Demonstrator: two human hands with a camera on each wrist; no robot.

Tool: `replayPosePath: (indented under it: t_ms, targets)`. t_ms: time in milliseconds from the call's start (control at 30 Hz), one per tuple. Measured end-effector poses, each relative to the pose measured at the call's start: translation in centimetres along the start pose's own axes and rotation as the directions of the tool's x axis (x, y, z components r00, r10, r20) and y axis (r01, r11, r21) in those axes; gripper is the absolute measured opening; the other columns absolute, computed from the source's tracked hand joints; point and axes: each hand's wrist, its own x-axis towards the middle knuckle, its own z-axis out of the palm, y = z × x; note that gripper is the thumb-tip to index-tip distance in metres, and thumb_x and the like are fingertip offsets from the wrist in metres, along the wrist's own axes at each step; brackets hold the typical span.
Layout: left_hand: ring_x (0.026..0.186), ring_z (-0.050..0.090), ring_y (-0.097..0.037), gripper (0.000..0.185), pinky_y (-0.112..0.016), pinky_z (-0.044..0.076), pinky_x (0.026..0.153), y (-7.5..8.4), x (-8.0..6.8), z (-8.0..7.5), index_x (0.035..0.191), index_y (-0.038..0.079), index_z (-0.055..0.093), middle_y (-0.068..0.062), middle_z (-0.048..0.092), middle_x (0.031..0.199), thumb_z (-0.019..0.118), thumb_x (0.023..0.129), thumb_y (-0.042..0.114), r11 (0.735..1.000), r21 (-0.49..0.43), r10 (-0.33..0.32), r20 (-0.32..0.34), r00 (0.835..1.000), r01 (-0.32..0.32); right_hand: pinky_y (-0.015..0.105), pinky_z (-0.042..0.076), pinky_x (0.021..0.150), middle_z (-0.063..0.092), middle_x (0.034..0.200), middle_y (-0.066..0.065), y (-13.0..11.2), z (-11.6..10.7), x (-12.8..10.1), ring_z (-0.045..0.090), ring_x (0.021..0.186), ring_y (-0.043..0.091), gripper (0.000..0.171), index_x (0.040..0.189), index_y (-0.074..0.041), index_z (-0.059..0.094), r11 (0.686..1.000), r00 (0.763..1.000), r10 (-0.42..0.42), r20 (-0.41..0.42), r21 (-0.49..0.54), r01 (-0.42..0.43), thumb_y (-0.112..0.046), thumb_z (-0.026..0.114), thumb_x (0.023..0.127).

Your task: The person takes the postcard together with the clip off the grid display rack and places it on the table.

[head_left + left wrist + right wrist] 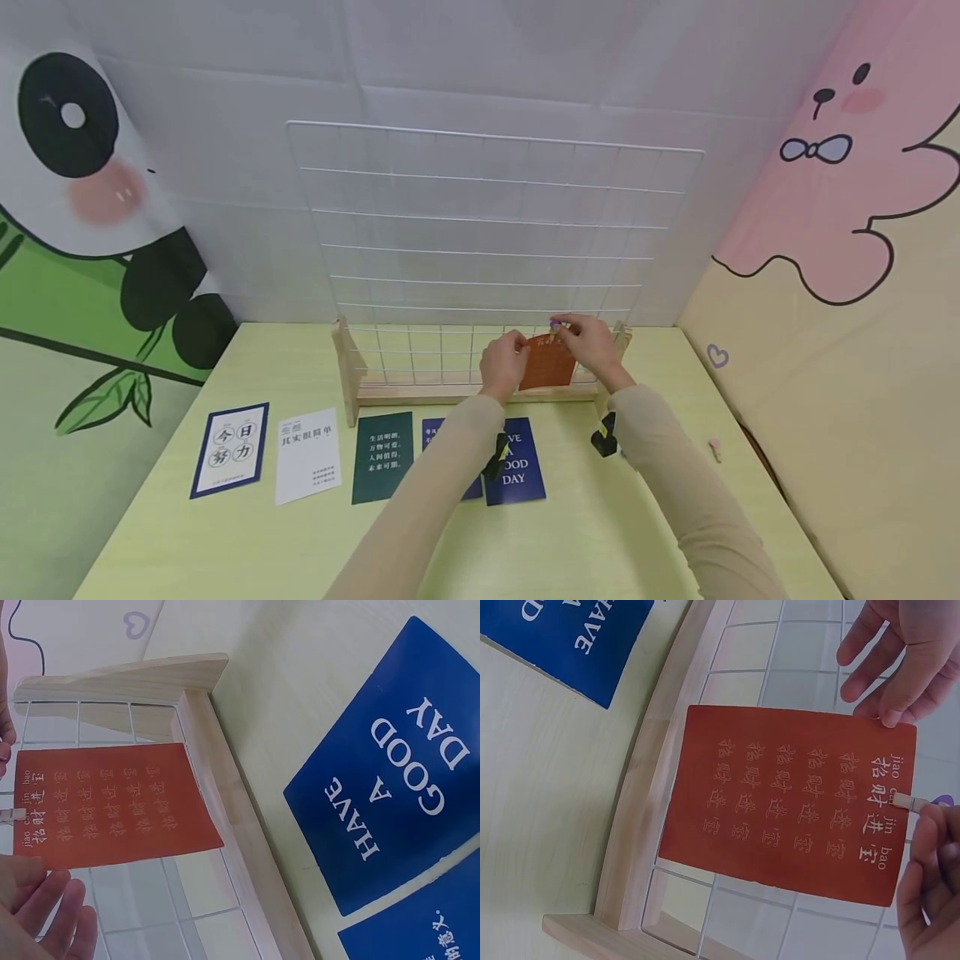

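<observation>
An orange-red card with rows of Chinese characters lies against the lower part of a white wire grid. With thumb and fingertips, my left hand pinches the card's edge near its upper left corner. A small wooden clothespin with a purple ornament sits on the card's top edge, near the middle. My right hand pinches the ornament end of this clothespin between thumb and fingers. In the left wrist view, the right hand is mostly cut off at the left edge.
The grid stands in a wooden base. Before it lie a blue-bordered card, a white card, a green card and a blue card. Another blue card is partly behind my left forearm. A pink-topped clothespin lies right.
</observation>
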Motion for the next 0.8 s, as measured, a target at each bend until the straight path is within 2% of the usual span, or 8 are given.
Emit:
replayPosePath:
  t_ms: [133,367,600,800]
  targets:
    - [0.064,0.056,-0.016,0.008,-0.028,0.044,0.054,0.17,0.20,0.03,0.088,0.010,0.063,0.000,0.062,0.077,0.058,0.086,0.016,0.999,0.034,-0.006,-0.019,1.000,0.007,0.026,0.042,0.045,0.060,0.070,0.017,0.09,-0.10,0.11,0.049,0.051,0.016,0.023,0.109,-0.005,0.062,1.000,1.000,-0.007,0.016,0.017,0.006,-0.012,0.052,0.089]
    - [0.060,0.054,-0.015,0.008,-0.028,0.044,0.053,0.09,0.28,0.09,0.087,0.010,0.063,-0.001,0.062,0.075,0.058,0.086,0.016,0.999,0.032,-0.003,-0.030,1.000,0.004,0.027,0.042,0.045,0.060,0.068,0.016,-0.05,-0.35,0.18,0.050,0.051,0.017,0.022,0.105,-0.003,0.064,0.998,1.000,-0.023,0.021,0.058,0.022,-0.012,0.053,0.089]
    - [0.065,0.057,-0.015,0.008,-0.028,0.045,0.054,-0.29,0.17,0.24,0.087,0.010,0.063,0.000,0.063,0.078,0.058,0.086,0.016,1.000,-0.030,0.001,-0.045,0.999,-0.003,0.027,0.043,0.045,0.061,0.069,0.014,0.16,-0.33,0.28,0.051,0.053,0.020,0.020,0.102,-0.004,0.065,0.997,1.000,-0.015,0.013,0.072,0.014,-0.013,0.053,0.088]
    - [0.071,0.058,-0.015,0.009,-0.028,0.046,0.059,-0.67,0.16,0.46,0.087,0.009,0.063,0.000,0.063,0.080,0.058,0.086,0.016,0.996,-0.086,-0.019,-0.040,0.999,0.015,0.026,0.043,0.046,0.061,0.071,0.014,0.19,-0.18,0.25,0.053,0.058,0.027,0.019,0.101,-0.005,0.066,0.994,1.000,0.029,0.010,0.108,-0.030,-0.014,0.054,0.088]
